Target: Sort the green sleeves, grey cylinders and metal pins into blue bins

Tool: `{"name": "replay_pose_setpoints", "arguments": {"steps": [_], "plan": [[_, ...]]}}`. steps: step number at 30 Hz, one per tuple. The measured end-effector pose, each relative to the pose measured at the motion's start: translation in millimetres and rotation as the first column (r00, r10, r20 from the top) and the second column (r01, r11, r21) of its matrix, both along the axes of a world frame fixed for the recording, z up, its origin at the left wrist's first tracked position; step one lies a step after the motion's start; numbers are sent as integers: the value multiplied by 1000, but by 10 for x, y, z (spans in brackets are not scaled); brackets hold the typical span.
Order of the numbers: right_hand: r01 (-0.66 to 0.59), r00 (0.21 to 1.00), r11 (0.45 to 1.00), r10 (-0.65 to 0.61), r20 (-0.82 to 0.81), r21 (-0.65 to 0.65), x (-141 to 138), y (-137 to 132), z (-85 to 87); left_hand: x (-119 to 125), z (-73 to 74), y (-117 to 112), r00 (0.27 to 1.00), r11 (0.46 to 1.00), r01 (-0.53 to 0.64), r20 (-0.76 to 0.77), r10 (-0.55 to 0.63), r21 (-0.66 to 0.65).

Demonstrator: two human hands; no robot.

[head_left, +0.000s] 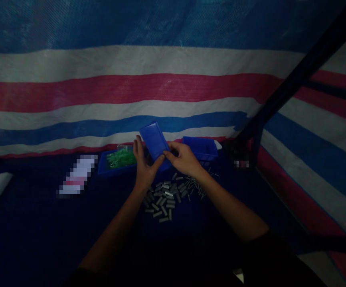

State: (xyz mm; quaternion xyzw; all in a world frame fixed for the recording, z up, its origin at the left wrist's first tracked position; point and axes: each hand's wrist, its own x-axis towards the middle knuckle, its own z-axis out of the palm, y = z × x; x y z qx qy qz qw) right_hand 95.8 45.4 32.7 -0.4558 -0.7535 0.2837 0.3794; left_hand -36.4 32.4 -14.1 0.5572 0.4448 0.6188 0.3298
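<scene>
Two bare hands met at the centre of the frame, and between them sat a tilted blue rectangular plastic tray, lifted off the surface with its upper end leaning toward the upper left. The left hand was clasped round the tray's lower left edge, thumb pressed up against its face. The right hand pinched the tray's lower right corner, fingers curled in against it. Both grips were closed firmly on that tray.

Just below the hands, on the dark blue tabletop, lay a scattered heap of small grey metal cylinders, and beside it to the right a loose spread of thin metal pins, passing partly under the right wrist. Left of the hands stood a shallow blue plastic bin of green translucent parts, touching or nearly touching the left hand; which one could not be told in that dim light. Right of centre, behind the right hand, sat another blue plastic bin. Across the back hung a red, white and blue striped woven tarpaulin, and a dark diagonal metal bar cut through the upper right.
</scene>
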Motion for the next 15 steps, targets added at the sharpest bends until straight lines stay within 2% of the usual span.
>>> {"name": "replay_pose_setpoints", "arguments": {"steps": [3,6,10,15], "plan": [[78,975,993,-94,201,90,-4,215,-57,29,-124,-21,994,994,-7,-108,-5,-112],[103,900,981,-162,405,164,-18,381,-153,5,-253,-108,992,984,-2,-128,-21,-177],[79,859,981,-157,487,178,-88,409,-263,-119,-336,-233,988,984,26,-147,-52,-176],[38,809,985,-131,573,171,-137,307,-373,-322,-306,-354,961,990,-8,-273,-31,-141]]}}
